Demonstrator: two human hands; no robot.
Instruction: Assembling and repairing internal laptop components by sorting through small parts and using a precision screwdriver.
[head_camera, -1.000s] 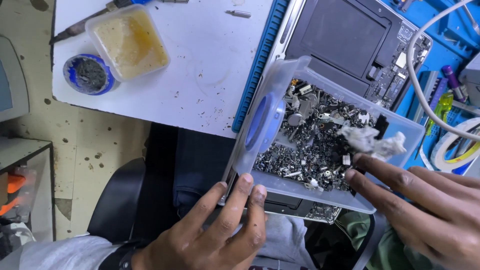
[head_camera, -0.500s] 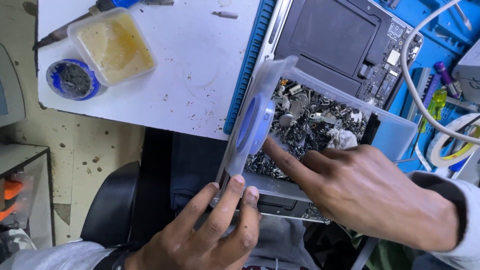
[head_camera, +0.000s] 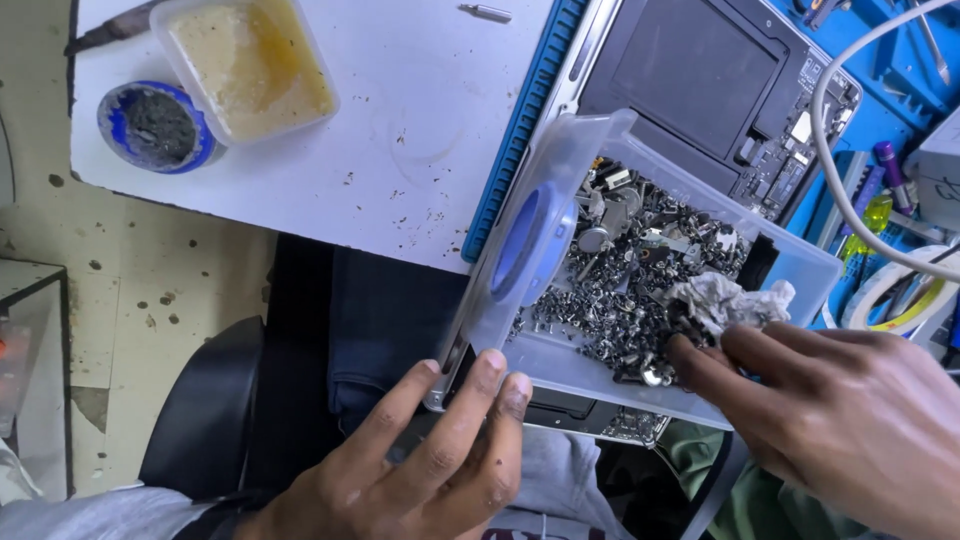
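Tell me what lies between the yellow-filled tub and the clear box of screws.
In the head view, bare speckled white tabletop, then the blue mat edge, separates the yellow-filled tub from the clear box.

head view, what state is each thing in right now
clear plastic box: open, tilted, holding small screws and metal bits
crumpled tissue: lying on the screws
left hand: open, fingertips at the box's near corner
right hand: fingers in the screws beside the tissue
laptop: back cover off, insides showing
yellow tub: lid off
round blue tin: open, dark inside
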